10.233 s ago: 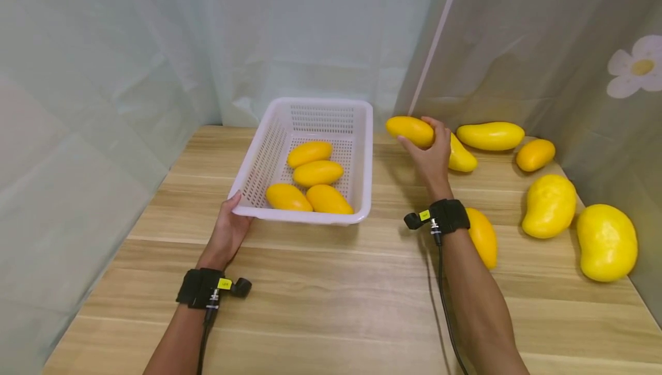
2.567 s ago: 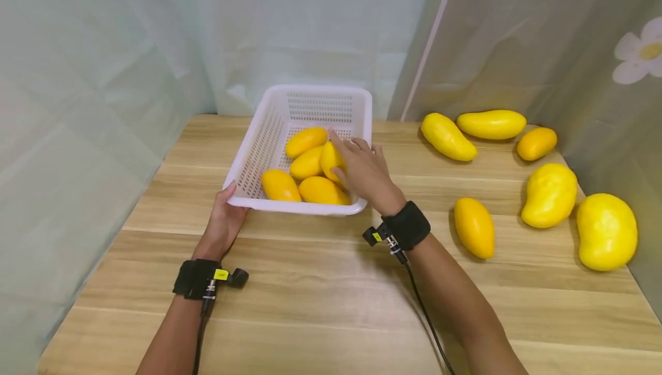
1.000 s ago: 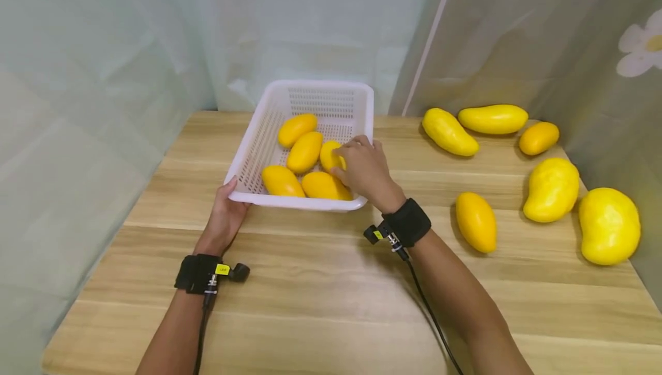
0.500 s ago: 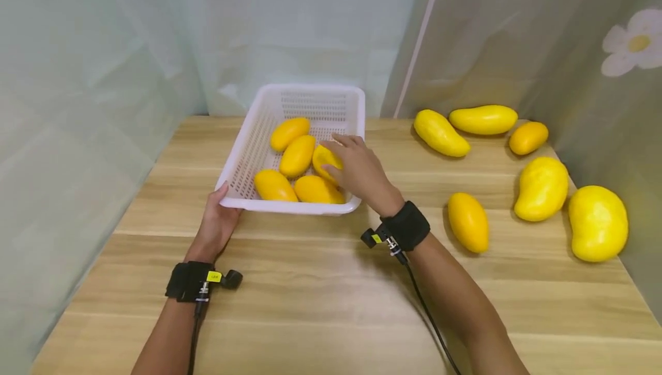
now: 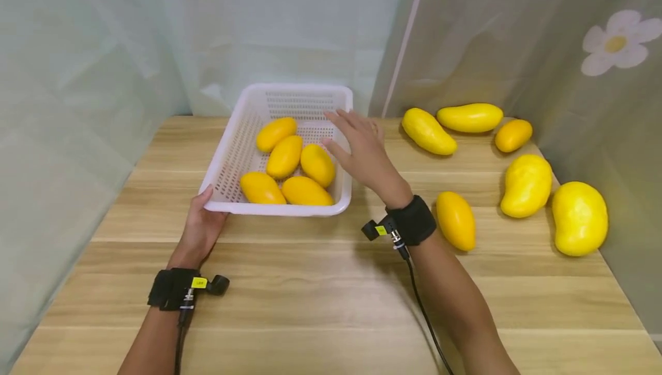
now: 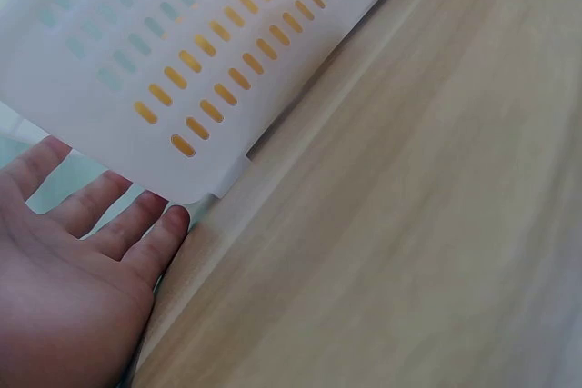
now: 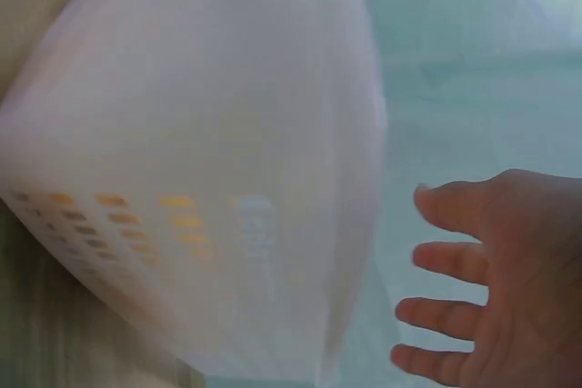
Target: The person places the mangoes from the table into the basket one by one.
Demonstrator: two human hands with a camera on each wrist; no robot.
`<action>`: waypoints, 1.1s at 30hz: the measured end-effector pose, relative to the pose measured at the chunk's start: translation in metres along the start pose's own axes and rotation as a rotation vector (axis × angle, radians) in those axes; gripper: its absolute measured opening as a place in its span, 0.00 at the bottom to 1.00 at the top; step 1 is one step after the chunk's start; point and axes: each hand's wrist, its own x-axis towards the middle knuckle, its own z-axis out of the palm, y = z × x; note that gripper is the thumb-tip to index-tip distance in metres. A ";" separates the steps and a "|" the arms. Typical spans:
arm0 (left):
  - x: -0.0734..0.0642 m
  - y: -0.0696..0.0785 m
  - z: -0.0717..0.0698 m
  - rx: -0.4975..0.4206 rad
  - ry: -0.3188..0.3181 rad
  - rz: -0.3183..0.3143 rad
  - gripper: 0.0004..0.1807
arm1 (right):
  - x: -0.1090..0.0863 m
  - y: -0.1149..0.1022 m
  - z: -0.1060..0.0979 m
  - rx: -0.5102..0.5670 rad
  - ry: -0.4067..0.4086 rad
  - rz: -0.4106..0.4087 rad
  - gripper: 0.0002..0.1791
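Observation:
A white perforated plastic basket (image 5: 289,209) stands on the table holding several orange-yellow mangoes (image 5: 284,157). My left hand (image 5: 201,227) holds its near left corner, thumb at the rim; in the left wrist view the fingertips of the left hand (image 6: 86,265) meet the basket's outer wall (image 6: 195,170). Over the right rim is my right hand (image 5: 364,151), fingers spread and holding nothing, just behind and right of the rightmost mango in the basket (image 5: 318,165). In the right wrist view, the right hand (image 7: 518,288) is apart from the basket wall (image 7: 209,115).
Right of the basket, a single orange mango (image 5: 455,221) lies near my right wrist. Farther back are two long yellow mangoes (image 5: 469,118) and a small orange one (image 5: 514,135). Two large yellow mangoes (image 5: 580,219) lie near the right curtain (image 5: 636,151). Curtains close off the back and sides.
My right hand has let go of the mango it brought into the basket and lifted to the right rim. Mangoes inside have shifted. My left hand stays at the corner.

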 end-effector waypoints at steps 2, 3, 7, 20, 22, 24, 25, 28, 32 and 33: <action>0.000 -0.001 0.002 0.004 0.002 -0.009 0.33 | 0.000 0.006 -0.006 0.024 0.039 -0.005 0.33; 0.001 -0.001 0.003 0.006 0.001 -0.013 0.33 | -0.001 0.009 -0.008 0.036 0.054 -0.004 0.33; 0.002 -0.002 0.005 0.003 0.000 -0.018 0.33 | -0.002 0.017 -0.017 0.063 0.096 0.005 0.33; 0.004 0.000 0.008 0.014 -0.003 -0.015 0.33 | -0.002 0.023 -0.030 0.036 0.121 0.019 0.33; 0.004 0.000 0.008 0.016 -0.006 -0.017 0.33 | -0.003 0.024 -0.031 0.036 0.121 0.025 0.33; 0.003 0.000 0.008 0.016 -0.003 -0.018 0.33 | -0.003 0.025 -0.033 0.041 0.121 0.028 0.33; 0.003 0.000 0.009 0.015 -0.001 -0.019 0.33 | -0.003 0.025 -0.033 0.043 0.120 0.031 0.33; 0.003 -0.001 0.009 0.011 0.005 -0.018 0.33 | -0.003 0.026 -0.036 0.050 0.124 0.045 0.33; 0.004 -0.001 0.008 0.013 0.009 -0.015 0.33 | -0.003 0.030 -0.040 0.058 0.148 0.064 0.32; 0.004 -0.001 0.008 0.013 0.008 -0.014 0.33 | -0.003 0.032 -0.041 0.060 0.157 0.064 0.32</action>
